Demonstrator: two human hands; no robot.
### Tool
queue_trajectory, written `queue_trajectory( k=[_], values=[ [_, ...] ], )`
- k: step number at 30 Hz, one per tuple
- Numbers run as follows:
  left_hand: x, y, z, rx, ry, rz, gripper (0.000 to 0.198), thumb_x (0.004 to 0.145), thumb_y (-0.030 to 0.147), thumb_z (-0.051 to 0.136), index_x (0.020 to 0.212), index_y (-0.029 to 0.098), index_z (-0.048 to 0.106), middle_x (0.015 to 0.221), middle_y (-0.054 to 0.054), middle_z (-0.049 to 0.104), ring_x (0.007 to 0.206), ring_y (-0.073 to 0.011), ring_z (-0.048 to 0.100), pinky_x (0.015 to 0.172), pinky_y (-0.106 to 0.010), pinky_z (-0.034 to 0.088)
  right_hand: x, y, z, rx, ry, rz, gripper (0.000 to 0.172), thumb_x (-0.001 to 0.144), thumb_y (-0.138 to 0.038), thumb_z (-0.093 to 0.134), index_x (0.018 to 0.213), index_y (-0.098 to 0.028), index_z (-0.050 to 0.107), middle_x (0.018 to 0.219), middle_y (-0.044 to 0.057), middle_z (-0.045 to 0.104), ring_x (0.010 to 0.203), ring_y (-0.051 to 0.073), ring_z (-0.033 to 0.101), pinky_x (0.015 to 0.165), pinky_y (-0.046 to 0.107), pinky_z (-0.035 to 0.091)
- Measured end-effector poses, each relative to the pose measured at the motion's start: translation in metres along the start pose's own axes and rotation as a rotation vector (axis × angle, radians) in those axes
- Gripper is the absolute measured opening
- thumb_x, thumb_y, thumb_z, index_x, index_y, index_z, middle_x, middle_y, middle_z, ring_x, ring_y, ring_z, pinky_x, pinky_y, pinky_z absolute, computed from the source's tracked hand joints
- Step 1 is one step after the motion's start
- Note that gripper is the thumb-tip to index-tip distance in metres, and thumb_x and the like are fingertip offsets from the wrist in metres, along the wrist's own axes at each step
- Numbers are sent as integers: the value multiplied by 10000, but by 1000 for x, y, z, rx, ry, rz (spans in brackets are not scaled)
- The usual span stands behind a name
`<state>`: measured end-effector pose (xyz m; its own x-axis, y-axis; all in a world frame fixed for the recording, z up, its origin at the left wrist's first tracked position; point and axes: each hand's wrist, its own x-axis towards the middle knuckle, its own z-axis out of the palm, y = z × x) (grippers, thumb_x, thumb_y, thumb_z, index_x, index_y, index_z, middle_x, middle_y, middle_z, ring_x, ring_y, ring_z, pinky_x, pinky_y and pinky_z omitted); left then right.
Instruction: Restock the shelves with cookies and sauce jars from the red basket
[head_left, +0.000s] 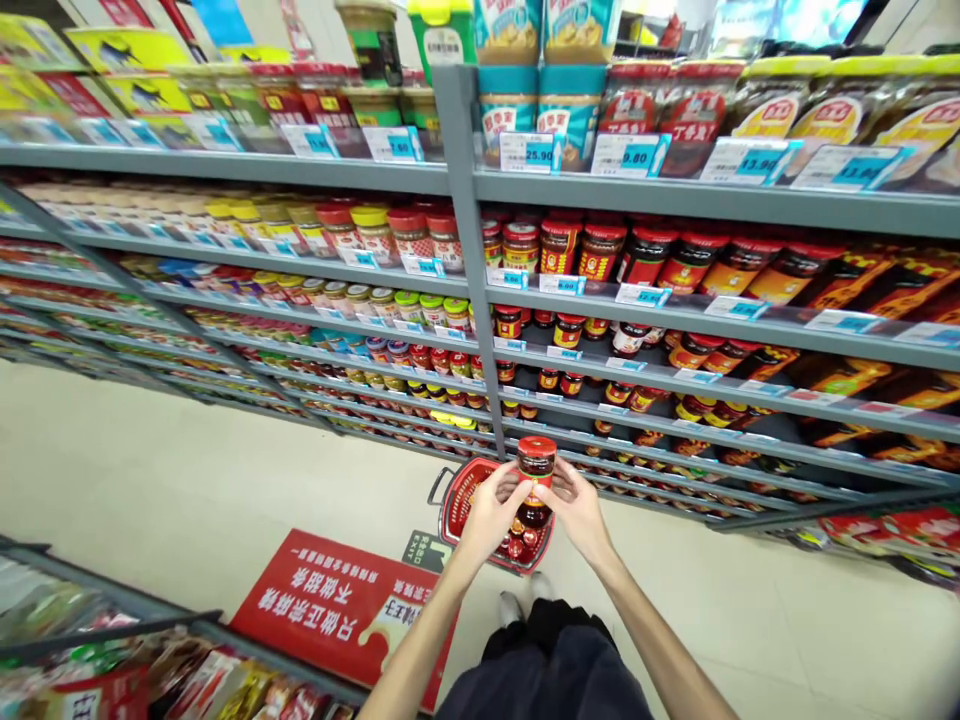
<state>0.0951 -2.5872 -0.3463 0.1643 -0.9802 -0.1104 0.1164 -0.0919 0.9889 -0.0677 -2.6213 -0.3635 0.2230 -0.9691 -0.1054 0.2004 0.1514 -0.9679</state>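
Near the centre of the frame, slightly low, a dark glass jar point(536, 458) with a red lid is held upright between the left hand point(486, 512) and the right hand point(581, 512). The fingers of both hands grasp its sides, thumbs meeting across the front label. Below and behind the jar, a red basket point(459, 497) with a dark handle stands on the pale floor point(180, 450); several red-lidded jars point(517, 548) lie inside. The shoes point(511, 606) appear at lower centre, just beside the basket. A red floor mat point(322, 600) with white characters occupies the lower left. Grey shelving point(463, 200), stocked with jars and price labels, fills the upper frame.
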Motion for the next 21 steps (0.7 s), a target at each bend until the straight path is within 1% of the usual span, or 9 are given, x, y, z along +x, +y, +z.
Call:
queue_trajectory(
  k=[2,5,8,11,13,15,19,21],
  values=[
    [6,1,-1,12,34,-14,477,818,393,863,1213,161,730,1010,-92,797,902,-215,758,880,-331,579,10,1,1,-1,-2,-23,661,745,-431,911,1319,-224,656,1257,109,755,1146,248,735,1032,417,612],
    [14,-1,-5,18,124,-38,521,796,413,880,1220,152,728,993,-92,799,905,-211,760,880,-327,582,26,4,4,4,-38,-20,617,747,-406,907,1281,-216,664,1221,101,762,1112,222,735,998,374,615],
    [21,-3,-11,15,187,-50,542,779,426,891,1215,145,732,965,-85,797,894,-202,752,878,-320,580,39,10,11,4,-62,10,613,749,-404,902,1286,-199,687,1211,96,771,1085,213,736,1003,370,606],
    [30,-6,-21,16,212,-83,522,781,420,888,1194,137,743,917,-73,792,852,-189,736,844,-307,574,48,18,19,11,-66,56,613,783,-443,873,1320,-202,703,1257,93,766,1109,217,735,1027,380,602],
    [39,-11,-28,16,190,-105,516,772,405,894,1188,135,751,914,-70,792,846,-186,731,845,-305,572,52,23,23,32,-50,88,632,787,-462,868,1343,-208,704,1288,90,760,1142,224,734,1037,379,603],
    [51,-18,-37,28,144,-111,521,773,386,893,1213,142,755,952,-71,799,869,-190,737,874,-316,575,56,30,26,40,-16,104,662,777,-461,878,1361,-206,699,1303,93,756,1170,231,732,1045,377,605],
    [79,-36,-54,62,7,-119,498,828,373,845,1275,172,756,1107,-90,808,997,-231,755,988,-377,574,71,45,35,-3,45,73,686,777,-442,891,1389,-214,683,1335,97,740,1217,246,715,1091,412,590],
    [95,-45,-63,75,-62,-90,489,860,372,817,1310,193,748,1203,-95,793,1081,-253,749,1043,-397,561,82,52,40,-34,71,45,704,771,-446,898,1406,-237,678,1345,84,733,1220,248,710,1112,429,580]
  ],
)
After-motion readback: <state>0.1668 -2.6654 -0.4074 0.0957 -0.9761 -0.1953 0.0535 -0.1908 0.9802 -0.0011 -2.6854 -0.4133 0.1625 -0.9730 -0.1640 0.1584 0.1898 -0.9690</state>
